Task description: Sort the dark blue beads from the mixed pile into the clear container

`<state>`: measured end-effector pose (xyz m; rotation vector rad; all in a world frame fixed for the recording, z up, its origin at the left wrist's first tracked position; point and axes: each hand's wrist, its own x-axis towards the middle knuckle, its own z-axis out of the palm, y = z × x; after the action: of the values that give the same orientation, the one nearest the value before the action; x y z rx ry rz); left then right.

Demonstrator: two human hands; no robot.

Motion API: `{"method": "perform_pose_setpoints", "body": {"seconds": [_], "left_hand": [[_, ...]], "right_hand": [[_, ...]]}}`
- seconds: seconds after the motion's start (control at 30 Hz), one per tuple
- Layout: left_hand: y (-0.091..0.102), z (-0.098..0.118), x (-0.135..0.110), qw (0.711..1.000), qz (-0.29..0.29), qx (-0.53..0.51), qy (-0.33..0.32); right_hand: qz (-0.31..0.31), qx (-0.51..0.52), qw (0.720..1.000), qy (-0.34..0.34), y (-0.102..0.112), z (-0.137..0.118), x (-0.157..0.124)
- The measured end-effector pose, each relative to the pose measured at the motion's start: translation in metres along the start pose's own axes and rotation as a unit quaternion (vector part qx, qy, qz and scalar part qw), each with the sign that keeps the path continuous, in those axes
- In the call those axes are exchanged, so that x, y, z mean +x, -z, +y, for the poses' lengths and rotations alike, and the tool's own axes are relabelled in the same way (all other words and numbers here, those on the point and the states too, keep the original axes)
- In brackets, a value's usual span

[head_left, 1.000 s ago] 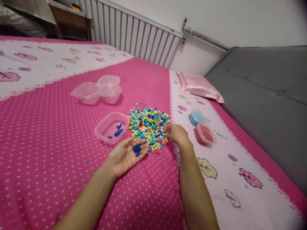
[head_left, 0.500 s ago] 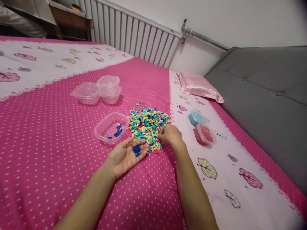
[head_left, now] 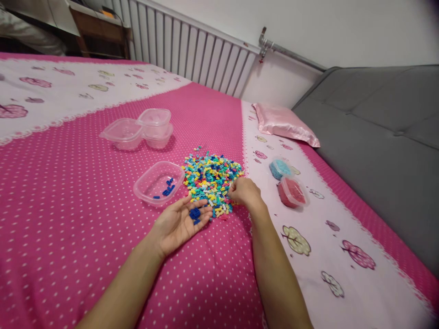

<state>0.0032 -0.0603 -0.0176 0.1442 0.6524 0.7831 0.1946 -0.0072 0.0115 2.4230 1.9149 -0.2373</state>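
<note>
A heap of small coloured bricks [head_left: 211,176] lies on the pink dotted bedspread [head_left: 68,205]. My left hand [head_left: 178,221] rests palm up beside the heap, fingers spread, with a few dark blue bricks [head_left: 195,214] lying on it. My right hand [head_left: 244,192] sits at the heap's right edge with its fingers curled in a pinch; what they hold is hidden. A clear plastic tub [head_left: 158,183] with several dark blue bricks in it stands just left of the heap.
Two more clear tubs [head_left: 139,129] stand farther back. A lidded tub of light blue pieces [head_left: 280,168] and one of red pieces [head_left: 292,192] sit to the right. A pink pillow [head_left: 284,123], a grey sofa [head_left: 380,137] and a radiator [head_left: 192,48] lie beyond.
My right hand slid a little left along the heap's edge and its fingers curled tighter. My left hand stayed where it was.
</note>
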Motion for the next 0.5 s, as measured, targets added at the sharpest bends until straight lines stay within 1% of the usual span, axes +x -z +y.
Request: {"method": "perform_pose_setpoints", "body": {"seconds": [0.07, 0.23, 0.5], "left_hand": [[0.0003, 0.0000, 0.0000, 1.000, 0.000, -0.002, 0.000], [0.0012, -0.0002, 0.0001, 1.000, 0.003, 0.000, -0.002], [-0.0006, 0.0004, -0.0002, 1.000, 0.005, 0.001, -0.003]], "right_hand": [[-0.004, 0.004, 1.000, -0.004, 0.0012, 0.0023, 0.0004], [-0.036, 0.036, 0.999, -0.011, 0.0036, 0.0062, 0.0019], [-0.026, 0.064, 0.998, 0.006, 0.0014, 0.0068, 0.0039]]}}
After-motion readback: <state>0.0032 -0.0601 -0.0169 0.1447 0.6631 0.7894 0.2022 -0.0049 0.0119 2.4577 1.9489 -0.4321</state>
